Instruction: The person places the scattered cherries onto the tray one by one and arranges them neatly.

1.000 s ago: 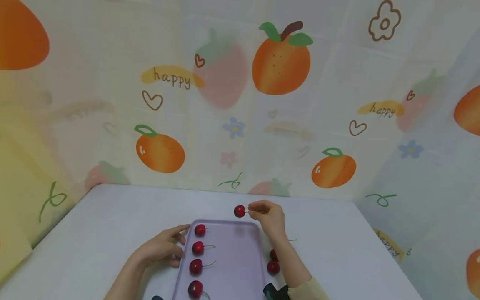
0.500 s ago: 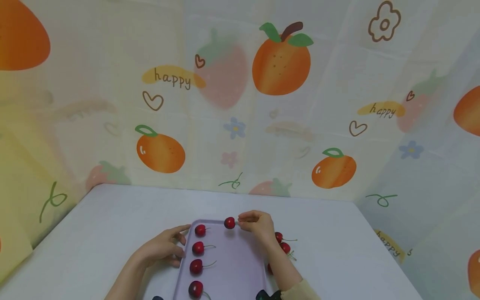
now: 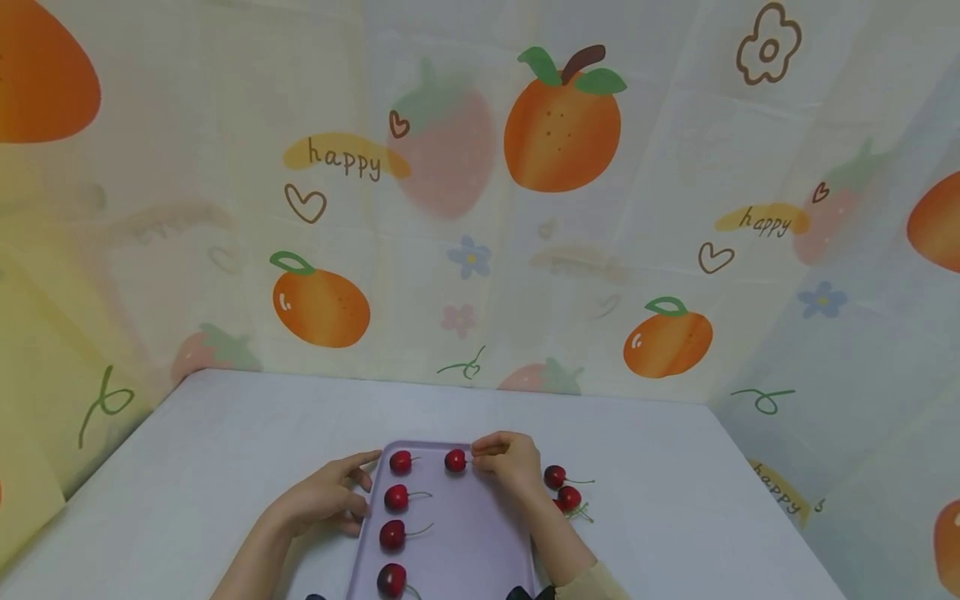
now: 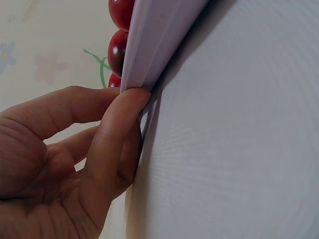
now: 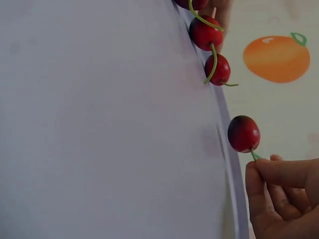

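Note:
A lilac tray (image 3: 465,542) lies on the white table, with several red cherries in a column down its left side (image 3: 395,497). My right hand (image 3: 504,458) pinches the green stem of a cherry (image 3: 455,460) that sits at the tray's far edge, beside the column's top cherry (image 3: 400,461). The right wrist view shows that cherry (image 5: 243,133) hanging from my fingertips (image 5: 264,172). My left hand (image 3: 330,496) rests against the tray's left rim (image 4: 149,50), its fingers (image 4: 117,134) pressing the rim's edge.
Two loose cherries (image 3: 555,477) (image 3: 568,497) lie on the table (image 3: 225,450) just right of the tray. A fruit-print curtain (image 3: 480,208) walls the table at the back and sides.
My right hand has carried the cherry from above the tray's far edge down and left onto the tray, beside the top cherry. The left hand has stayed at the rim.

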A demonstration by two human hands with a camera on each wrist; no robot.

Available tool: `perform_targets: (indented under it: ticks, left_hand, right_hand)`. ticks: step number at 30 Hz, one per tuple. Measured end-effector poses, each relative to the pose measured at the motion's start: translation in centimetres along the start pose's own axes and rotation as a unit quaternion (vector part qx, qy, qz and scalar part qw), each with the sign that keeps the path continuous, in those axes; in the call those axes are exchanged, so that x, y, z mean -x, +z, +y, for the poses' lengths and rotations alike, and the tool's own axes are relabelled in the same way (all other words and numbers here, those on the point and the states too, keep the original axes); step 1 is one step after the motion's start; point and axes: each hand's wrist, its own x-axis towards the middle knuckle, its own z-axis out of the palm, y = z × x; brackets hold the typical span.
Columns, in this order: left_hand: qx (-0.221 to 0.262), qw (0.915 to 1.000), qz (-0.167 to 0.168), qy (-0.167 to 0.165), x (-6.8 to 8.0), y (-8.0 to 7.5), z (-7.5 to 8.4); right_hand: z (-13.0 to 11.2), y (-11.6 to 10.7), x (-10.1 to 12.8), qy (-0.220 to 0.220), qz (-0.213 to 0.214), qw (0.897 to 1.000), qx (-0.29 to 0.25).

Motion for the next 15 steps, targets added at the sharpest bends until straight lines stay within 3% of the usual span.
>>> perform_targets:
  ticks: [15]
  left_hand:
    - [-0.004,0.9999,0.005,-0.009,-0.02,0.09,0.05]
  right_hand:
    - [0.55,0.35,0.05,0.020,-0.009,1.000,-0.013]
